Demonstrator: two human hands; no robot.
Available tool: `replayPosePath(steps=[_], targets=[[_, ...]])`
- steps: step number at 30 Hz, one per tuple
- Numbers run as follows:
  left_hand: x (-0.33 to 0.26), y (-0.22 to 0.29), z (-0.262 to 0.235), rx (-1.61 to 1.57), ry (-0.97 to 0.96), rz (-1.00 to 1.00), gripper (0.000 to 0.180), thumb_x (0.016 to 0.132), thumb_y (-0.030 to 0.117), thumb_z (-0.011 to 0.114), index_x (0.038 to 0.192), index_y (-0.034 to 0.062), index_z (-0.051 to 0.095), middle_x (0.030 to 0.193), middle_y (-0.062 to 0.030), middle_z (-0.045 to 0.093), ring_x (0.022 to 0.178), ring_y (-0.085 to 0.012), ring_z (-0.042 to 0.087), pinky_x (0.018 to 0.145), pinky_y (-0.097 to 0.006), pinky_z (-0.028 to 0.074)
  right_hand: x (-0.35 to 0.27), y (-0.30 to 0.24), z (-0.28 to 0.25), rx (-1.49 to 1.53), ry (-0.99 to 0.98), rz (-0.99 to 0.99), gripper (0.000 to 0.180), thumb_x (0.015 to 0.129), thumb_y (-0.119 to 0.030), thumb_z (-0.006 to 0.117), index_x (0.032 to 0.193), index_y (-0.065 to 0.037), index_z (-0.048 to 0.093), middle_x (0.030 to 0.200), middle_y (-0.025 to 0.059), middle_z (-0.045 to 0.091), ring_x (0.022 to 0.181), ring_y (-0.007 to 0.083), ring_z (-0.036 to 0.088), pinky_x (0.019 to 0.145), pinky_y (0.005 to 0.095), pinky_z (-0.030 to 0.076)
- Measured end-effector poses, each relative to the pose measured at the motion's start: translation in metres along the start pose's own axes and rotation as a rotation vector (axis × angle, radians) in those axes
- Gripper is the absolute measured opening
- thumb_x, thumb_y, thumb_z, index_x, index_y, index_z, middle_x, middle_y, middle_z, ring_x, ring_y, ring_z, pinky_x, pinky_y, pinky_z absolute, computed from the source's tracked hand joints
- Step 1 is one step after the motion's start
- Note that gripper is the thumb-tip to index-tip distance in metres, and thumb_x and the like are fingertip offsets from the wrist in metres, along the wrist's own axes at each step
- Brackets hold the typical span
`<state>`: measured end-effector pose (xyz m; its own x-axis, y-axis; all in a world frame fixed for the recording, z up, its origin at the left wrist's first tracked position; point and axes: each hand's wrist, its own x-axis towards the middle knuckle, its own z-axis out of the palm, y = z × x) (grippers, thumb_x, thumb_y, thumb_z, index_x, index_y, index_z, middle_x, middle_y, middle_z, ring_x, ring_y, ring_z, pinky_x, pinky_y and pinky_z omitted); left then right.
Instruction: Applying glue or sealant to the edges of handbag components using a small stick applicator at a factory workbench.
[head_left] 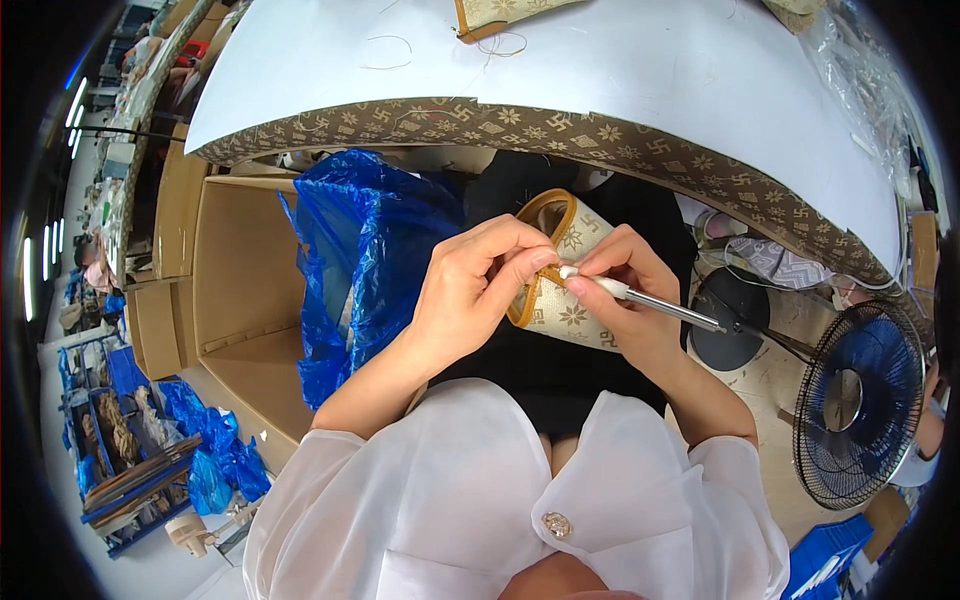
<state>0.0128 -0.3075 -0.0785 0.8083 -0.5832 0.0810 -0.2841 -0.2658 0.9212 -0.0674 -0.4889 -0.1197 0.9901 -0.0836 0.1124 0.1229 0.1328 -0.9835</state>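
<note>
A cream fabric piece (570,315) with a woven gold pattern and orange-brown bound edges lies over my black-clad lap. The binding forms a rounded opening on its far left side. My left hand (470,285) pinches the bound edge between thumb and fingers. Just beside it, my right hand (640,290) grips a slim pen-like tool (675,308) with a white front end and a silver shaft. The tool's white end meets the binding at my left fingertips; its very tip is hidden there. The silver end points right, past my hand.
A white table (640,75) with patterned edging curves ahead, bearing another cream piece (500,12) and loose threads. To the left stands an open cardboard box (245,265) with a blue plastic bag (375,235). A black fan (860,400) stands close on the right.
</note>
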Motion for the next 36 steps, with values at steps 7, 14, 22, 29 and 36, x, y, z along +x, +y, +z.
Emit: replayPosePath(steps=[7, 14, 22, 29, 36], targets=[[-0.015, -0.007, -0.011, 0.088, -0.082, -0.272, 0.012, 0.086, 0.009, 0.074, 0.090, 0.0002, 0.067, 0.074, -0.0015, 0.061, 0.058, -0.0087, 0.051, 0.052, -0.024, 0.040, 0.001, 0.005, -0.005, 0.114, 0.015, 0.000, 0.012, 0.085, 0.005, 0.066, 0.087, -0.002, 0.056, 0.089, 0.0055, 0.054, 0.080, 0.0092, 0.058, 0.088, 0.0285, 0.053], [-0.017, -0.001, -0.018, 0.129, -0.075, -0.092, 0.008, 0.082, 0.004, 0.076, 0.083, 0.0004, 0.069, 0.077, 0.0001, 0.060, 0.062, -0.0056, 0.051, 0.055, -0.022, 0.039, 0.003, 0.005, 0.000, 0.108, -0.009, 0.001, 0.012, 0.086, 0.007, 0.064, 0.086, -0.002, 0.055, 0.088, 0.0055, 0.054, 0.082, 0.0097, 0.059, 0.090, 0.0290, 0.053], [-0.004, -0.008, -0.015, 0.060, -0.019, 0.020, 0.005, 0.082, 0.001, 0.073, 0.085, 0.0015, 0.070, 0.073, -0.0008, 0.053, 0.059, -0.0074, 0.048, 0.055, -0.023, 0.039, 0.001, 0.005, 0.001, 0.106, -0.030, -0.003, 0.014, 0.084, 0.009, 0.064, 0.088, -0.002, 0.057, 0.090, 0.0053, 0.055, 0.084, 0.0104, 0.060, 0.090, 0.0285, 0.053], [0.003, -0.017, -0.011, -0.090, -0.020, -0.027, 0.003, 0.084, 0.003, 0.072, 0.086, 0.0012, 0.071, 0.075, -0.0001, 0.054, 0.061, -0.0061, 0.047, 0.058, -0.023, 0.039, 0.001, 0.006, 0.001, 0.047, -0.052, -0.029, 0.015, 0.084, 0.010, 0.066, 0.091, -0.002, 0.059, 0.091, 0.0054, 0.055, 0.086, 0.0112, 0.061, 0.090, 0.0282, 0.053], [0.004, -0.020, -0.009, -0.132, -0.039, -0.038, 0.003, 0.085, 0.004, 0.072, 0.087, 0.0018, 0.072, 0.076, 0.0009, 0.054, 0.062, -0.0049, 0.047, 0.058, -0.022, 0.038, 0.001, 0.005, 0.002, 0.067, -0.042, -0.029, 0.015, 0.084, 0.009, 0.067, 0.090, -0.002, 0.059, 0.091, 0.0053, 0.055, 0.085, 0.0106, 0.060, 0.090, 0.0276, 0.052]])
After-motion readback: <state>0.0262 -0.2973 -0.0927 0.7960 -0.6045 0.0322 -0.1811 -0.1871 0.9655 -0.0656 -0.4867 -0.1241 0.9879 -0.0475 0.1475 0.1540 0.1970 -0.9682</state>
